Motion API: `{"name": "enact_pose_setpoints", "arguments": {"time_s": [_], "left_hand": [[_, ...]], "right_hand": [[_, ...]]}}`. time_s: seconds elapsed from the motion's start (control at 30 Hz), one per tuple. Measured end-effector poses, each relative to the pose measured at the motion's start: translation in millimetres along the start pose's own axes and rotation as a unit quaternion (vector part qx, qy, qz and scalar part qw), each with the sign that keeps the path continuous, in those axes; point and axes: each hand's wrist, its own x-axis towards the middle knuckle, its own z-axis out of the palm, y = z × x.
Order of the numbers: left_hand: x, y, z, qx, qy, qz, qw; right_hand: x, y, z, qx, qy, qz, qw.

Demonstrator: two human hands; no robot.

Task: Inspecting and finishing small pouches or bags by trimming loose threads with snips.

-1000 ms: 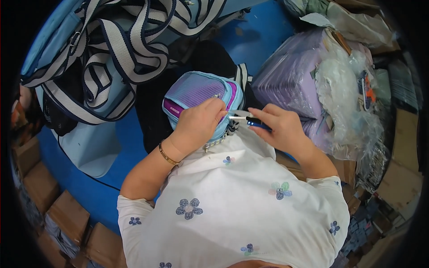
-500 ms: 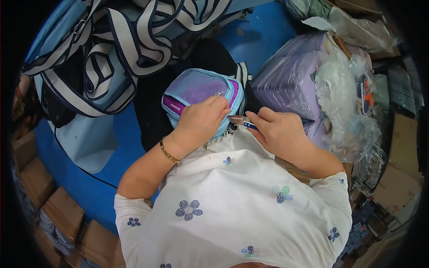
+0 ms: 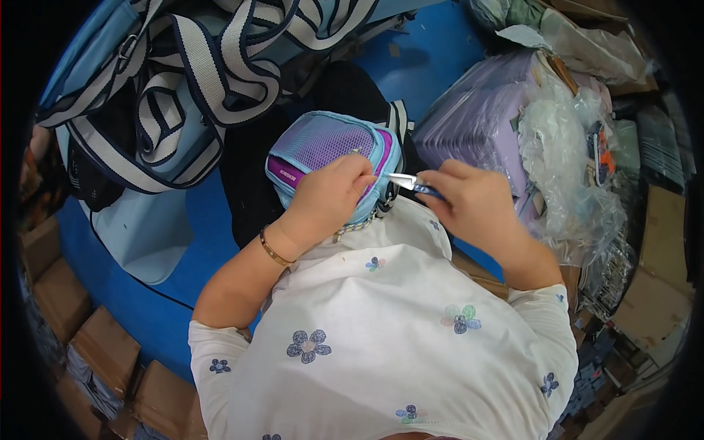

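A small light-blue bag [image 3: 323, 143] with a purple mesh front pocket and magenta trim rests on my lap. My left hand [image 3: 341, 187] lies over its right side, thumb and fingers pinched together at the edge by the zipper; whatever is between the fingertips is too small to make out. Just right of that pinch, my right hand [image 3: 469, 198] grips a pair of thread snips [image 3: 427, 189] with blue handles. Their pale metal blades point left toward the bag's edge and my left fingertips. A patterned cord hangs below the bag.
Light-blue bags with striped webbing straps [image 3: 202, 70] are heaped at the upper left. On the right stands a plastic-wrapped lilac stack [image 3: 469, 117] beside crumpled clear plastic [image 3: 561, 154]. Cardboard boxes [image 3: 106, 352] line the lower left, over a blue floor [image 3: 147, 308].
My right hand has moved slightly up and to the right with the snips, and the blades now catch the light. My left hand and the bag have hardly moved.
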Motion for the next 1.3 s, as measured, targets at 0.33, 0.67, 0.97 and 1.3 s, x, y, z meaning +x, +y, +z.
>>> {"name": "enact_pose_setpoints", "arguments": {"time_s": [0.33,0.67,0.97,1.3], "left_hand": [[-16,-25,-23,-0.429,0.035,-0.139,0.892],[-39,-20,-48,0.129,0.137,0.037,0.981],[-22,14,-11,0.233,0.075,0.129,0.961],[13,1,-46,0.110,0.067,0.064,0.990]], "right_hand": [[26,54,143,0.617,0.071,0.151,0.769],[27,46,163,0.635,0.102,0.155,0.750],[36,38,155,0.638,0.130,0.116,0.750],[67,47,64,0.488,0.225,0.014,0.843]]}}
